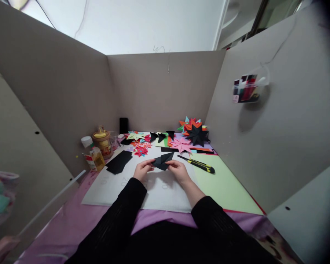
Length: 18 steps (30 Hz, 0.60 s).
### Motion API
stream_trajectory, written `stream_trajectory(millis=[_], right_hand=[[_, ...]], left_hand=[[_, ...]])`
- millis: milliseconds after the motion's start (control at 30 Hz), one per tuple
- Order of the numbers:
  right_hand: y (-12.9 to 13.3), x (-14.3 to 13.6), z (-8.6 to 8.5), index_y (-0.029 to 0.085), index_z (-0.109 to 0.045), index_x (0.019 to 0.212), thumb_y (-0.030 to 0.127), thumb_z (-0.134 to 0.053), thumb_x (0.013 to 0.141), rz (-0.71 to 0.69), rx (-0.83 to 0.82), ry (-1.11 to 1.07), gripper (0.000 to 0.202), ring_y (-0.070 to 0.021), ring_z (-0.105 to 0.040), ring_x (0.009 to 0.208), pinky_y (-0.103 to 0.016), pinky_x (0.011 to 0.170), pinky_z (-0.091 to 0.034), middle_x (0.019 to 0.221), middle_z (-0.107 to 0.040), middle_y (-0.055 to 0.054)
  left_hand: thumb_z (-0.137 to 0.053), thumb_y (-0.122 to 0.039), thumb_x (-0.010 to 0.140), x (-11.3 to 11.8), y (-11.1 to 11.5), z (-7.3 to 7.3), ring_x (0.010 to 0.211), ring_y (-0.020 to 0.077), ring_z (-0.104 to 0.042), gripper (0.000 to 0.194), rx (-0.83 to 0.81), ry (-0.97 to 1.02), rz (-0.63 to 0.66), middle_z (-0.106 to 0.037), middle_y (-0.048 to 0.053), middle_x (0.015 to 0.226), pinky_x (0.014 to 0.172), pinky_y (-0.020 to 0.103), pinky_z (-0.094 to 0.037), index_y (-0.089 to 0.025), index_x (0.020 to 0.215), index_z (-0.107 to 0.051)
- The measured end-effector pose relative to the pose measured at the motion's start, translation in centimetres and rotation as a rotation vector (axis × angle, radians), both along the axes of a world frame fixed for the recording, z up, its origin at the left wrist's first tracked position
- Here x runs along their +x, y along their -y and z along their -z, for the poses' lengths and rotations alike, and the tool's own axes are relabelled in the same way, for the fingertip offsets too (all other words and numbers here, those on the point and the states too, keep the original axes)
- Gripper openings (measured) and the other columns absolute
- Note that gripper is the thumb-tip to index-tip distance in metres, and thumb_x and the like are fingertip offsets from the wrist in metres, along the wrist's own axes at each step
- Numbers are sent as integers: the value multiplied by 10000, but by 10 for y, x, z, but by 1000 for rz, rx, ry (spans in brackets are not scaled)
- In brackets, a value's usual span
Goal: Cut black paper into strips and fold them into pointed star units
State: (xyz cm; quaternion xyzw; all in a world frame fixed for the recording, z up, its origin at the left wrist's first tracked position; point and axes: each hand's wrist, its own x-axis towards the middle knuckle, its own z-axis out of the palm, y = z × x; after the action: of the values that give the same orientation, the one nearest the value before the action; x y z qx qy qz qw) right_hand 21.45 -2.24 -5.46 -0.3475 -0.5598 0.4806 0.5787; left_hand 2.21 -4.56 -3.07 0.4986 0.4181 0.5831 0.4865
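Observation:
A folded piece of black paper (162,161) is held up over the white sheet (112,192), with pointed corners at its upper right and bottom. My left hand (143,169) pinches its left edge between thumb and fingers. On the other side, my right hand (178,170) grips the lower right edge the same way. A stack of black paper rectangles (119,161) lies to the left of my left hand. To the right of my right hand rests a yellow and black utility knife (199,164). Several small black folded pieces (161,137) sit farther back.
Folded paper stars, including a black one (197,135) and a pink one (180,145), crowd the back right. Glue bottle (96,156) and jar (102,143) stand at left. Grey partitions (165,91) enclose the table. Pale green card (222,179) lies at right.

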Motion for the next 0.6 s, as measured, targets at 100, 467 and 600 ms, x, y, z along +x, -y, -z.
stream_trajectory(millis=[100, 467, 600], right_hand=[[1, 1, -2, 203, -708, 754, 236, -695, 609, -12, -11, -27, 148, -174, -632, 637, -306, 632, -497, 698, -698, -27], [7, -2, -7, 201, -680, 720, 263, -729, 588, -66, -24, -43, 154, -168, -617, 607, -318, 618, -494, 652, -669, -10], [8, -3, -7, 190, -672, 671, 250, -737, 566, -14, -31, -40, 137, -158, -591, 581, -294, 579, -469, 622, -654, -7]], left_hand=[[-659, -173, 597, 2, 2, -1, 677, 164, -632, 242, 72, -70, -8, -700, 49, 752, 690, 296, -511, -156, 829, -728], [-787, -207, 508, 1, 4, -3, 723, 207, -622, 138, 220, -206, -132, -677, 54, 736, 768, 345, -489, -212, 635, -736], [-793, -210, 489, 3, 6, -4, 701, 201, -611, 129, 214, -192, -179, -657, 36, 679, 719, 326, -491, -208, 586, -709]])
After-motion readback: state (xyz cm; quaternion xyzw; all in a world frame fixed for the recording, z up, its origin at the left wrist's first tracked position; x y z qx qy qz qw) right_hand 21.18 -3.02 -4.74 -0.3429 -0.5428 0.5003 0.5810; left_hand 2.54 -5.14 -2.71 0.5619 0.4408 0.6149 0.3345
